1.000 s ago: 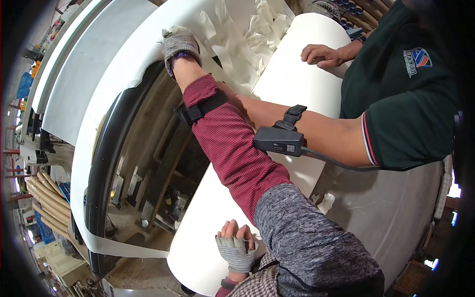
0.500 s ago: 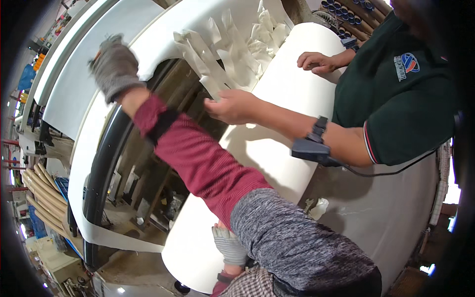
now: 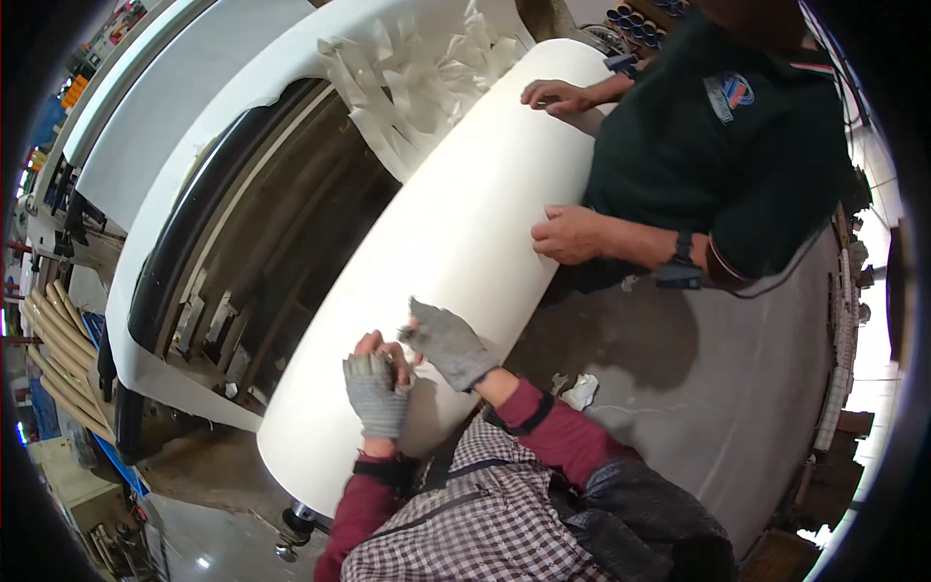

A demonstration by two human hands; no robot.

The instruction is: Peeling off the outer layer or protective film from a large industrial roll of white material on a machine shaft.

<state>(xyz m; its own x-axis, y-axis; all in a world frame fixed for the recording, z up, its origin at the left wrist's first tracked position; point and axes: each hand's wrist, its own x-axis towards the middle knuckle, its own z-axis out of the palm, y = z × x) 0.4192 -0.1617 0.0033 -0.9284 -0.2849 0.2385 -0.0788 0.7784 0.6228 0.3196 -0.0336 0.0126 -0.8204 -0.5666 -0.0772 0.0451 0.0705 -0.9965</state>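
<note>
Hands meet on the big white roll (image 3: 465, 233): left hand (image 3: 376, 390) curled, right hand (image 3: 446, 341) flat and open.

Workshop: huge white roll (image 3: 456, 252), stacked tubes (image 3: 58, 359).

I'm looking past the work now, taking the grey tabletop (image 3: 737, 388) as my landmark. A crumpled white scrap (image 3: 580, 391) lies on it, near its left edge. Beyond its far side a co-worker in a dark green shirt (image 3: 718, 155) leans in. Well left of the tabletop, cardboard tubes (image 3: 58, 359) are stacked, and below them sits a blue frame (image 3: 107, 456).
</note>
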